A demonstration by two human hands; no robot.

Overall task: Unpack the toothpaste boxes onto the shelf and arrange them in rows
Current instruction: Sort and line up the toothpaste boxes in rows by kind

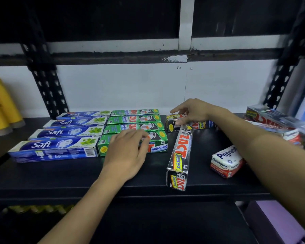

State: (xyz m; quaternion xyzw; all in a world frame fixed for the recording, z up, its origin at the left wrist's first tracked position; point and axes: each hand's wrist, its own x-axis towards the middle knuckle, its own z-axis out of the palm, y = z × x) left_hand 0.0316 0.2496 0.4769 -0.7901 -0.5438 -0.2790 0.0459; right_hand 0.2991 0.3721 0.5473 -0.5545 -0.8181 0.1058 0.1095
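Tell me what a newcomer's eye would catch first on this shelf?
Two neat rows at the left: blue Safi boxes and green Zact boxes, the left hand resting on the front green one. To their right one black Zact Smokers box lies skewed toward the shelf edge, while the right hand touches a second Smokers box at the back.

On the black shelf (60,176), blue Safi boxes (60,132) are lying in a row at 9 o'clock, with green Zact boxes (134,120) just beside them. The left hand (127,152) is resting on the nearest green one. The right hand (194,110) is touching a silver Zact box (201,124) at 3 o'clock. A second silver box (180,152) is lying slanted at 5 o'clock.
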